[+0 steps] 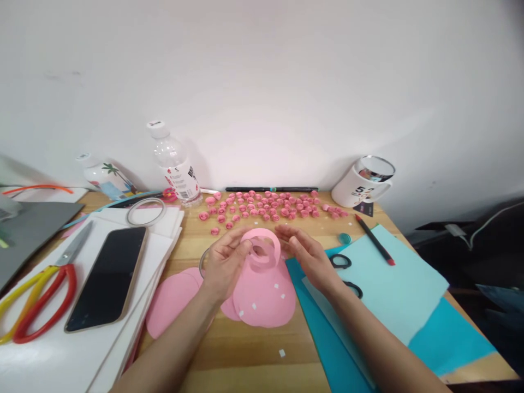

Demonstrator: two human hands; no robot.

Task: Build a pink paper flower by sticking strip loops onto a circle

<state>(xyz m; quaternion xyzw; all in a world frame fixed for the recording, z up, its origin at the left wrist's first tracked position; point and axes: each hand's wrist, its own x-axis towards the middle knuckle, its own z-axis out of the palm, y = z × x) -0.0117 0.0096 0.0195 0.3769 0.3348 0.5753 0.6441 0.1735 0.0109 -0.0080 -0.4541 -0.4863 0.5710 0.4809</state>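
Where I have the left hand [225, 259]: at the near left of the pink paper ring [262, 233], thumb and fingers pinched on its edge.
Right hand [309, 259]: fingers loosely curved and spread wide of the thumb, just beside the ring's other side; I cannot tell whether a fingertip touches it.
Paper ring: between my two hands, over the far edge of a pink paper circle [266, 300]; whether it rests there, I cannot tell.
Paper circles: that one carries small white squares [254, 306]; another pink circle [174, 300] lies to its left, by the left forearm.
Paper flowers [268, 210]: many small pink rolls, scattered beyond my hands, in front of a black pen [249, 189] along the wall.
Blue sheets [409, 278]: to the right, pale over darker, with a red-and-black marker [374, 240] on top and black scissor handles [340, 262] showing near the right forearm.
White paper stack [135, 322]: to the left, under a phone [108, 278] and red-and-yellow scissors [67, 267].
Back of the table: a clear bottle [170, 155] on the left, a white mug [350, 185] on the right.
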